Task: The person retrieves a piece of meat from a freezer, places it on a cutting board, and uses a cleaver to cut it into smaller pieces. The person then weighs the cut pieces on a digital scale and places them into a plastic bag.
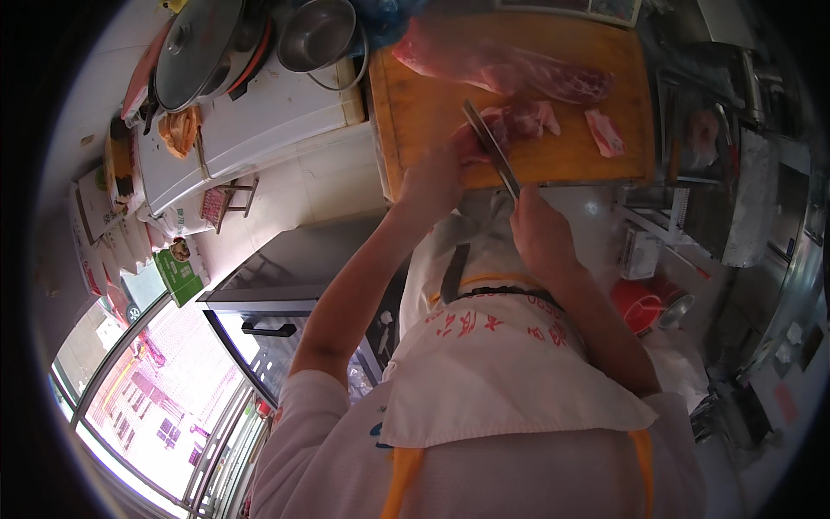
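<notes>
My right hand (539,227) is closed around the handle of a knife (491,148) near the front edge of a wooden cutting board (421,110). The blade points up and to the left, over a piece of raw red meat (519,123). At the left end of this piece, my left hand (431,178) rests on or against the meat; its fingers are blurred, so their grip is unclear. A long slab of raw meat (512,65) lies across the back of the board. Near the right edge lies a small pale strip of meat (605,133).
Left of the board, a white counter or chest top (259,110) bears a metal pot (318,36) and a lidded pan (198,48). A metal rack (671,130) with tools stands on the right. A red bucket (635,305) is on the floor at lower right.
</notes>
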A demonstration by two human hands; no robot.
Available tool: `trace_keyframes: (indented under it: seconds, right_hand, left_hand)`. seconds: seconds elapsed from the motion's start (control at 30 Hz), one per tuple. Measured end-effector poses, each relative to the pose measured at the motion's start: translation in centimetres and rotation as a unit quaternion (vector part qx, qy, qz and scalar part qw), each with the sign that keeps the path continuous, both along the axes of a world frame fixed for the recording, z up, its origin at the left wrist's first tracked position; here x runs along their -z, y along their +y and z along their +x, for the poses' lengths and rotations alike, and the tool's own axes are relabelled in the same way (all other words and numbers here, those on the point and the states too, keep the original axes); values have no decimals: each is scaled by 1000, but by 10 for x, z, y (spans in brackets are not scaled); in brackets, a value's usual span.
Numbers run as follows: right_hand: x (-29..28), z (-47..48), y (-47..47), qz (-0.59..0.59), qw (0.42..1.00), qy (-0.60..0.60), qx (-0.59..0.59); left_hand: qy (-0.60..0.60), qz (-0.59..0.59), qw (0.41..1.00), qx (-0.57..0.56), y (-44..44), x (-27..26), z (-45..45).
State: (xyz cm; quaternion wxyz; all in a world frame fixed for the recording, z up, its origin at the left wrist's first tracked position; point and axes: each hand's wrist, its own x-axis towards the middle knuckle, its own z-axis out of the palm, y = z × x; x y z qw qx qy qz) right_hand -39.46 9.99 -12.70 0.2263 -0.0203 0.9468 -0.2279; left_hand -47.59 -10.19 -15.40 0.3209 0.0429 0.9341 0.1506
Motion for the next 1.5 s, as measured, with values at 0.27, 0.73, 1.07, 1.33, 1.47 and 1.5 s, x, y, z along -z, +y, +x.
trace_keyframes:
  seconds: [0.27,0.73,1.07,1.33,1.47,1.5]
  right_hand:
    - [39,-37,-26,8,998,-67,-10]
    - [73,-45,32,-300,950,32,83]
    - [16,-45,105,-336,896,106,271]
    - [18,-46,181,-111,935,224,253]
    - [18,-35,184,-110,930,233,261]
    - [17,-33,182,-109,930,237,259]
  left_hand:
    - [0,70,998,7,-5,11,-1]
    - [-113,510,764,-379,-107,-54,50]
    - [-181,504,787,-307,-70,-95,-9]
    - [170,177,964,104,8,-98,-57]
    - [196,340,919,45,12,-107,-46]
    - [207,359,909,42,12,-110,-40]
